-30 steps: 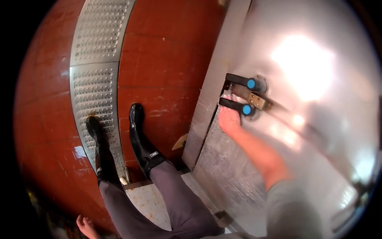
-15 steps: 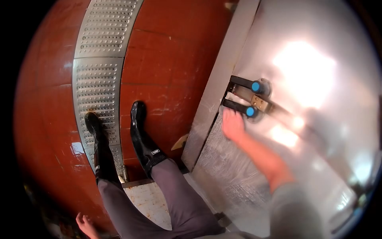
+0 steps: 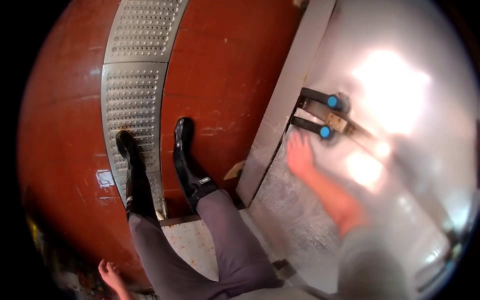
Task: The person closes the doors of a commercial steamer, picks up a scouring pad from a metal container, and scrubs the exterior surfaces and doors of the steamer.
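Note:
My right hand [image 3: 301,155] is over a shiny steel surface [image 3: 320,215], its fingers stretched out and holding nothing. The fingertips are just below the lower of two black bars with round blue ends [image 3: 309,125]; whether they touch it I cannot tell. The upper black bar [image 3: 316,95] runs alongside, and a brass-coloured block [image 3: 336,122] sits between the blue ends. At the lower left, my left hand [image 3: 110,275] hangs away from everything, fingers loosely apart and nothing in them.
My black boots [image 3: 185,155] stand on a wet-looking red tiled floor [image 3: 225,95], one of them on a perforated metal drain cover [image 3: 132,90]. A steel edge [image 3: 280,110] borders the floor on the right. Below lies a pale stained panel [image 3: 192,247]. Bright glare covers part of the steel.
The view has shifted, so the scene lies further right and slightly higher. My right fingers look straighter and a little further below the lower bar. My left hand still hangs loosely.

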Demonstrator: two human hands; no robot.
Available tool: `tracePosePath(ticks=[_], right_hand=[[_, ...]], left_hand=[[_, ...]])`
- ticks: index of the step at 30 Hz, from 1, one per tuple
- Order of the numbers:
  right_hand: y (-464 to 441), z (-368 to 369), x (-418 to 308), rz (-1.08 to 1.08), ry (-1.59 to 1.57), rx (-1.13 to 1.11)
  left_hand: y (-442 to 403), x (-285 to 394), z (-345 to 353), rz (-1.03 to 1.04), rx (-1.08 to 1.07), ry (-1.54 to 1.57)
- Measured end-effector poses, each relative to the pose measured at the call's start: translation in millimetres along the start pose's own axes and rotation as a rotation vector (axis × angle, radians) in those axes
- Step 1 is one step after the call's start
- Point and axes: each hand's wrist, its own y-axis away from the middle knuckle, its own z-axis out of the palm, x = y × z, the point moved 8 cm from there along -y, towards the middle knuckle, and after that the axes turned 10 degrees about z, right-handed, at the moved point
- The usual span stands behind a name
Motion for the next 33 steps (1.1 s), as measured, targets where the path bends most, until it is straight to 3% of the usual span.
tracePosePath(ticks=[2, 4, 7, 9, 12, 17, 19, 21, 24, 25, 27, 29, 31, 33], right_hand=[[65.1, 33.0, -57.6, -0.242, 0.166, -0.151], [117.0, 76.5, -102.7, -0.404, 0.097, -0.230], [111.0, 31.3, -59.0, -0.408, 0.045, -0.324], [76.8, 7.6, -2.9, -0.153, 0.014, -0.070], [100.5, 15.9, -13.4, -0.132, 0.074, 0.040], [206.9, 74.8, -99.7, -0.460, -0.044, -0.404], [145.0, 54.0, -45.4, -0.293, 0.181, -0.027], [64.1, -7.4, 18.3, -0.033, -0.007, 0.143], [63.9, 36.2, -21.3, 0.119, -0.060, 0.293], [90.8, 48.4, -67.1, -0.162, 0.045, -0.015], [145.4, 52.6, -124.2, -0.471, 0.023, -0.350], [147.7, 53.5, -130.4, -0.519, -0.221, -0.413], [72.3, 88.2, -86.6, -0.254, 0.002, -0.044], [2.1, 3.9, -5.3, -0.022, -0.102, 0.110]], left_hand=[[1.1, 11.8, 7.6, 0.024, 0.000, -0.033], [1.7, 30.7, 5.7, 0.042, -0.009, 0.013], [-15.7, 19.5, -7.8, 0.060, -0.002, 0.091], [-8.7, 30.4, -2.6, 0.017, 0.034, 0.053], [-9.5, 34.5, 14.4, -0.008, 0.007, 0.060], [-3.1, 69.8, 11.7, 0.121, -0.001, 0.080], [-8.5, 59.9, 0.5, 0.081, 0.025, 0.037], [-15.4, 40.8, 0.3, 0.044, 0.041, 0.053], [-24.3, 27.4, -1.4, 0.060, 0.020, 0.030], [-19.2, 29.7, 1.0, 0.062, 0.020, 0.025], [-7.8, 50.2, -5.5, 0.080, 0.050, 0.023], [-14.0, 45.3, -23.9, 0.075, 0.120, 0.035], [-19.1, 40.2, -37.5, 0.066, 0.150, 0.065], [-22.1, 28.4, -47.1, 0.022, 0.133, 0.016]])
